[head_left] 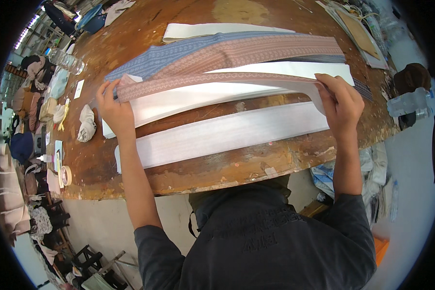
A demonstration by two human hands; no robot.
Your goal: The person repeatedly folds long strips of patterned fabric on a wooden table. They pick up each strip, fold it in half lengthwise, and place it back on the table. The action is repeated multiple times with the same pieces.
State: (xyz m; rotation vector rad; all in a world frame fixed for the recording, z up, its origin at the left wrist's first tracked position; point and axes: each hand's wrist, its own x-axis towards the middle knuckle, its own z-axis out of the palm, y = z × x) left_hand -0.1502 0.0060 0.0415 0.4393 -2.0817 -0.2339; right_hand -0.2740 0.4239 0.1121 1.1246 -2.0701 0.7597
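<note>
A long pink patterned fabric strip (179, 81) is stretched across in front of me, held at both ends. My left hand (117, 108) pinches its left end, and my right hand (342, 99) grips the right end, where a pale underside hangs down by the palm. Beneath the strip lies a stack of white strips (179, 100). Nearer to me, a separate white strip (227, 134) lies flat on the wooden table (227, 176). Beyond them are a wider pink patterned strip (270, 49) and a blue patterned strip (150, 59), overlapping.
Another white strip (212, 30) lies at the far side. At the left are a crumpled pale cloth (86, 124), a tape roll (66, 175) and a clear bottle (67, 61). Boards (357, 36) rest at the far right, with plastic bottles (411, 104) beyond the right edge.
</note>
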